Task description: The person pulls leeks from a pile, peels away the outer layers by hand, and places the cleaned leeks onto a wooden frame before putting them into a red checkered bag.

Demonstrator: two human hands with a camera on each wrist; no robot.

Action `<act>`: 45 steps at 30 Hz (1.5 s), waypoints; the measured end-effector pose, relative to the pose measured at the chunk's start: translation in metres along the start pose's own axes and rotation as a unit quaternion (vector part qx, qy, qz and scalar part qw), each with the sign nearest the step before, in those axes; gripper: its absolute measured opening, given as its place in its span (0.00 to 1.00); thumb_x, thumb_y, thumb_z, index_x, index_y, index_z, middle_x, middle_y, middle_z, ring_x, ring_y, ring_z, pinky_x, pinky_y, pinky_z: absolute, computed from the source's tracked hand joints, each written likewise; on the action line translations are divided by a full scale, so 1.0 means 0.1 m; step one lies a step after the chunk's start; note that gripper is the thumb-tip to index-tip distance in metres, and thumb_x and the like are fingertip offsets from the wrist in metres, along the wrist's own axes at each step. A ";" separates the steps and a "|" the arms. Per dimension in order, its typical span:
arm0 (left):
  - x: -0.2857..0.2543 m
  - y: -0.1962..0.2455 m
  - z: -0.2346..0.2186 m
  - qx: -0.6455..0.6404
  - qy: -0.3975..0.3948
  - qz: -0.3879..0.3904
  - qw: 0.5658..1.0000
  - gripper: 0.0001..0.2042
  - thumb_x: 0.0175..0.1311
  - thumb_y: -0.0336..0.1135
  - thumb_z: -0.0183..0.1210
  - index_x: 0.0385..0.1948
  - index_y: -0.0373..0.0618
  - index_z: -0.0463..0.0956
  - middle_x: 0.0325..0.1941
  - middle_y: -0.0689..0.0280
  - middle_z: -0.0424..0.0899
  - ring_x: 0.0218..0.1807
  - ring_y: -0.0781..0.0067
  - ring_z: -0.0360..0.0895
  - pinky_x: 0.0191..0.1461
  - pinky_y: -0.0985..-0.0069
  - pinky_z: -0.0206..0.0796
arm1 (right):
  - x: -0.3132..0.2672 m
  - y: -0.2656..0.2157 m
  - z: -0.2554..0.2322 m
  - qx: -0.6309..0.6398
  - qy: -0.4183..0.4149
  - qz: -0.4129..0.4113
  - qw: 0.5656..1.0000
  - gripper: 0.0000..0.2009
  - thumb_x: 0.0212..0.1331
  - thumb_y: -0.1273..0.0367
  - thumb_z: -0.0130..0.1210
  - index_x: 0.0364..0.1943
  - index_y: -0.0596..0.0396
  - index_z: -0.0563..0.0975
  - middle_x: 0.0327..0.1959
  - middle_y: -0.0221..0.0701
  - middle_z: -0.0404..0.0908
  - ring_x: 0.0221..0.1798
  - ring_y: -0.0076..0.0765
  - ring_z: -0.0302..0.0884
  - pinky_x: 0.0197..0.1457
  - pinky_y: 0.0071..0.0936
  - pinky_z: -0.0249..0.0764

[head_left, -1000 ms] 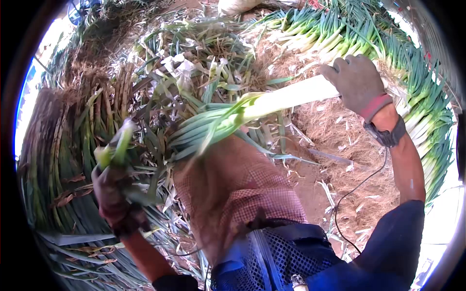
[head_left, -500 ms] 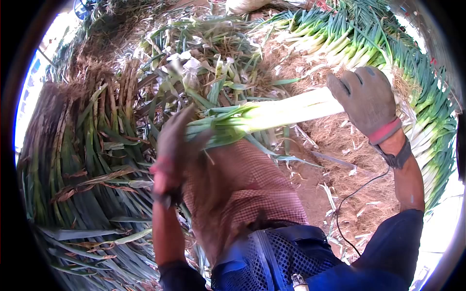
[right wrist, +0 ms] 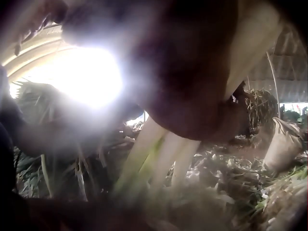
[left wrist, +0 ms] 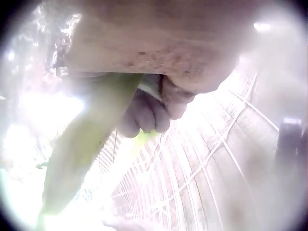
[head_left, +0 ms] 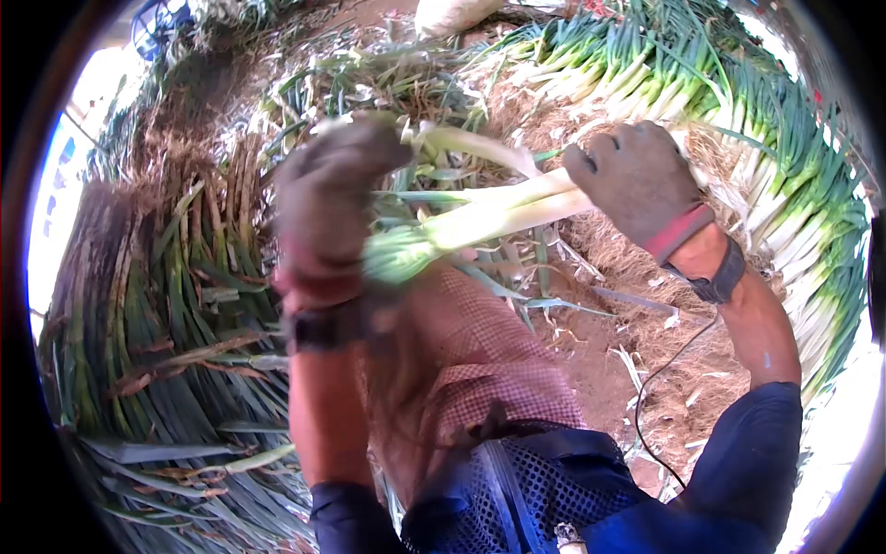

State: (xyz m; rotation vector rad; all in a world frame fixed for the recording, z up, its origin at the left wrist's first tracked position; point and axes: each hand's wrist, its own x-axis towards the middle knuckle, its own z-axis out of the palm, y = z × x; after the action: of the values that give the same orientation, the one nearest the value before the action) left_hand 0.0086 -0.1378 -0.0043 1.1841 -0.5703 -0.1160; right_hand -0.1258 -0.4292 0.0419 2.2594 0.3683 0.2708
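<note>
In the head view my gloved right hand (head_left: 637, 175) grips long green onions (head_left: 498, 210) by their white stalks, the green tops pointing left. My gloved left hand (head_left: 334, 203), blurred, is over those green tops with its fingers curled. From it a pale outer leaf (head_left: 475, 148) stretches right toward the held stalks. The left wrist view shows this leaf (left wrist: 84, 144) passing out from under the curled fingers (left wrist: 147, 115). White stalks (right wrist: 144, 149) hang below the right hand in the right wrist view; the glove hides their upper part.
Unpeeled green onions (head_left: 138, 305) lie piled at left. Cleaned ones (head_left: 646, 69) form a curved row at the back and right. Leaf scraps (head_left: 369, 83) are heaped ahead. Stringy roots (head_left: 683, 369) cover the ground at right; a pale sack (head_left: 452, 14) stands at the back.
My left hand has gone from the lower left, where it held a pale green piece, up and right over the green tops, and now pulls a leaf. The right hand has shifted slightly left.
</note>
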 end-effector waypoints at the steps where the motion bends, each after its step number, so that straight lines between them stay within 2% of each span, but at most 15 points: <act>1: -0.04 0.18 -0.15 0.000 0.028 0.050 0.998 0.09 0.67 0.26 0.58 0.43 0.40 0.87 0.40 0.57 0.90 0.40 0.67 0.87 0.51 0.71 0.79 | -0.01 0.00 0.06 0.012 0.006 -0.002 1.000 0.13 0.63 0.66 0.62 0.51 0.50 0.79 0.32 0.29 0.82 0.33 0.30 0.82 0.36 0.31 0.76; 6: -0.36 1.17 -0.55 0.138 0.158 0.254 0.944 0.09 0.67 0.28 0.58 0.44 0.40 0.86 0.41 0.57 0.90 0.42 0.65 0.86 0.52 0.70 0.78 | -0.17 -0.08 0.67 0.174 -0.135 0.029 0.975 0.10 0.57 0.67 0.61 0.44 0.47 0.82 0.31 0.31 0.84 0.35 0.37 0.84 0.40 0.38 0.77; 8: -0.37 1.17 -0.51 0.189 0.186 0.263 0.928 0.10 0.68 0.29 0.58 0.44 0.41 0.86 0.42 0.57 0.90 0.43 0.65 0.86 0.53 0.69 0.78 | -0.34 -0.16 0.90 0.181 -0.055 0.035 0.981 0.07 0.56 0.67 0.60 0.39 0.49 0.84 0.29 0.35 0.86 0.33 0.37 0.87 0.37 0.38 0.80; 11: -0.31 0.83 -0.30 0.258 0.203 0.202 0.923 0.10 0.68 0.30 0.58 0.45 0.41 0.86 0.43 0.57 0.90 0.43 0.64 0.86 0.53 0.69 0.78 | -0.42 -0.07 0.67 0.195 -0.096 0.025 0.976 0.02 0.55 0.70 0.64 0.32 0.49 0.83 0.27 0.31 0.85 0.28 0.30 0.84 0.32 0.29 0.79; 13: -0.28 0.56 -0.17 0.295 0.190 0.149 0.925 0.10 0.68 0.31 0.58 0.45 0.42 0.86 0.43 0.58 0.90 0.44 0.64 0.86 0.54 0.68 0.78 | -0.52 0.09 0.33 0.089 -0.103 -0.010 0.991 0.09 0.63 0.65 0.66 0.29 0.52 0.79 0.17 0.25 0.67 0.19 0.20 0.65 0.29 0.23 0.68; 16: -0.29 0.12 -0.01 0.334 0.149 0.072 0.928 0.10 0.68 0.32 0.58 0.46 0.42 0.86 0.44 0.58 0.89 0.45 0.63 0.86 0.54 0.68 0.78 | -0.50 0.17 0.60 -0.079 -0.033 -0.013 0.996 0.10 0.59 0.60 0.67 0.27 0.49 0.82 0.19 0.16 0.72 0.20 0.26 0.70 0.26 0.31 0.63; 18: -0.30 -0.16 0.07 0.363 0.115 0.024 0.924 0.11 0.69 0.33 0.58 0.46 0.42 0.85 0.45 0.58 0.89 0.46 0.63 0.86 0.54 0.67 0.78 | -0.65 0.74 0.12 -0.019 -0.135 -0.014 0.991 0.12 0.63 0.56 0.67 0.37 0.46 0.79 0.22 0.23 0.66 0.22 0.22 0.61 0.28 0.19 0.64; 21: -0.33 -0.62 0.15 0.404 0.061 -0.045 0.912 0.11 0.69 0.34 0.58 0.47 0.43 0.85 0.46 0.58 0.89 0.46 0.62 0.86 0.55 0.66 0.78 | -1.11 1.50 0.20 -0.004 -0.008 0.199 0.980 0.06 0.61 0.61 0.66 0.38 0.41 0.83 0.26 0.20 0.79 0.30 0.27 0.81 0.30 0.31 0.75; 23: -0.37 -0.91 0.16 0.433 0.028 -0.083 0.897 0.11 0.69 0.35 0.58 0.47 0.43 0.85 0.46 0.58 0.89 0.47 0.62 0.85 0.55 0.66 0.77 | -1.55 2.12 0.31 0.043 -0.110 0.381 0.917 0.07 0.63 0.70 0.59 0.43 0.40 0.84 0.32 0.24 0.84 0.33 0.30 0.83 0.35 0.32 0.80; 29: -0.57 -1.57 -0.02 0.512 -0.028 -0.175 0.840 0.12 0.70 0.37 0.58 0.49 0.44 0.85 0.48 0.58 0.89 0.49 0.60 0.85 0.57 0.65 0.77 | -3.70 2.61 1.06 0.199 0.000 0.786 0.585 0.23 0.57 0.65 0.60 0.60 0.47 0.79 0.46 0.37 0.88 0.42 0.36 0.88 0.49 0.35 0.83; 32: -0.71 -1.79 -0.20 0.545 -0.033 -0.216 0.809 0.13 0.70 0.39 0.58 0.49 0.45 0.85 0.49 0.58 0.89 0.50 0.60 0.85 0.57 0.64 0.77 | -4.56 2.43 1.60 0.180 0.015 0.883 0.432 0.29 0.54 0.62 0.65 0.62 0.56 0.75 0.56 0.49 0.85 0.60 0.55 0.83 0.64 0.41 0.78; 36: -0.94 -2.03 -0.48 0.581 -0.036 -0.266 0.769 0.14 0.70 0.40 0.58 0.50 0.46 0.84 0.50 0.58 0.88 0.51 0.59 0.85 0.58 0.63 0.77 | -5.05 1.86 2.09 0.155 -0.200 0.902 0.350 0.31 0.67 0.55 0.58 0.70 0.54 0.66 0.69 0.55 0.73 0.70 0.59 0.74 0.72 0.52 0.72; 41: -1.31 -2.24 -1.14 0.619 -0.037 -0.300 0.725 0.15 0.71 0.42 0.59 0.51 0.46 0.84 0.52 0.58 0.88 0.52 0.58 0.85 0.59 0.62 0.76 | -5.39 1.73 2.27 0.122 -0.227 0.859 0.442 0.26 0.69 0.58 0.55 0.68 0.51 0.70 0.60 0.51 0.81 0.62 0.52 0.81 0.67 0.51 0.75; 43: -1.75 -2.12 -1.83 0.658 -0.046 -0.286 0.696 0.15 0.71 0.43 0.59 0.51 0.47 0.84 0.52 0.58 0.88 0.53 0.57 0.84 0.59 0.61 0.76 | -5.82 1.45 2.71 -0.215 -0.386 0.638 0.631 0.24 0.62 0.67 0.55 0.61 0.66 0.74 0.61 0.45 0.81 0.56 0.42 0.82 0.61 0.52 0.79; 45: -2.32 -1.96 -2.59 0.746 -0.147 -0.144 0.633 0.15 0.71 0.44 0.59 0.52 0.47 0.84 0.53 0.58 0.88 0.54 0.57 0.84 0.60 0.61 0.76 | -5.83 1.47 2.87 -0.248 -0.055 0.595 0.763 0.26 0.71 0.59 0.53 0.65 0.63 0.74 0.60 0.47 0.81 0.60 0.54 0.80 0.65 0.50 0.75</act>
State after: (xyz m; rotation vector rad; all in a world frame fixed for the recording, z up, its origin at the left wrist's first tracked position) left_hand -0.0252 0.0911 -0.3295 2.9605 -0.7505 -0.0945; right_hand -0.5551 -0.9247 -0.0755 1.6499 -1.1496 0.7584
